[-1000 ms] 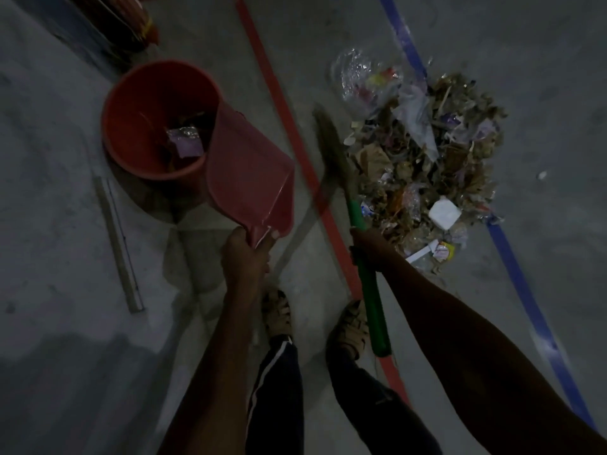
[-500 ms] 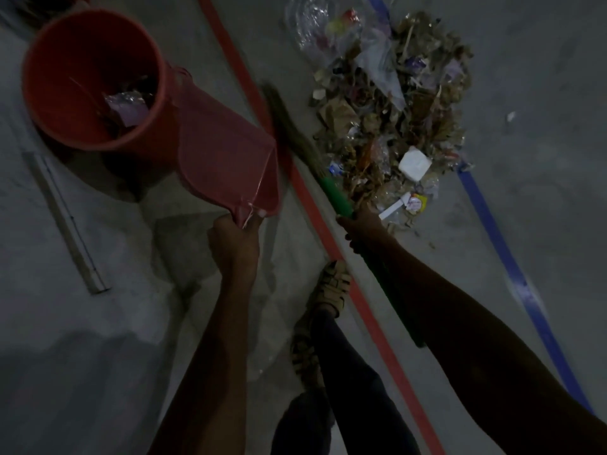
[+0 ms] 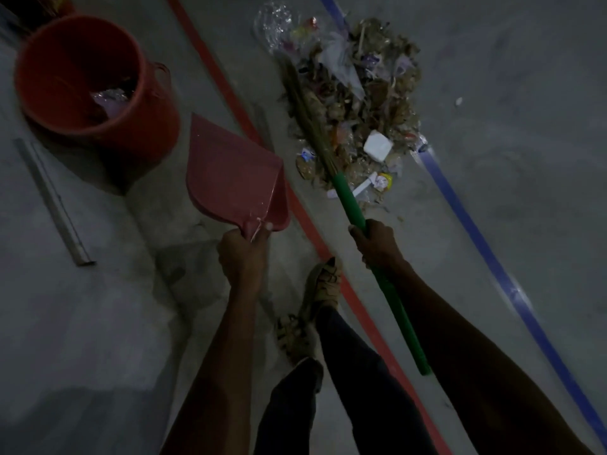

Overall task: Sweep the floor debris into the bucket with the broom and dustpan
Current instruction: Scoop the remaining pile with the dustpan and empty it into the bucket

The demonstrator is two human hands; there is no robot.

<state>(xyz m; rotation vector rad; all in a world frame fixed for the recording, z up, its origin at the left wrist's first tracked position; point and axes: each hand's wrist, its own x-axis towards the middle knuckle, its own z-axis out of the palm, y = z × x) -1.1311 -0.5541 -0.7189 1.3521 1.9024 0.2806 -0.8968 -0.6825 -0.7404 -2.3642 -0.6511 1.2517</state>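
Note:
My left hand (image 3: 244,254) grips the handle of a red dustpan (image 3: 231,174), held clear of the red bucket (image 3: 138,126) at upper left. The bucket holds some plastic scraps. My right hand (image 3: 377,243) grips the green handle of a broom (image 3: 349,198), whose straw bristles lie along the left side of a debris pile (image 3: 361,103) of leaves, paper and wrappers. The dustpan looks empty.
A red floor line (image 3: 230,96) runs between dustpan and pile, and a blue floor line (image 3: 466,221) passes on the pile's right. A metal strip (image 3: 52,201) lies on the concrete at left. My sandalled feet (image 3: 322,287) stand below the hands.
The dustpan has come away from the bucket's rim, moving right and toward me. The broom's bristles have shifted onto the left edge of the pile.

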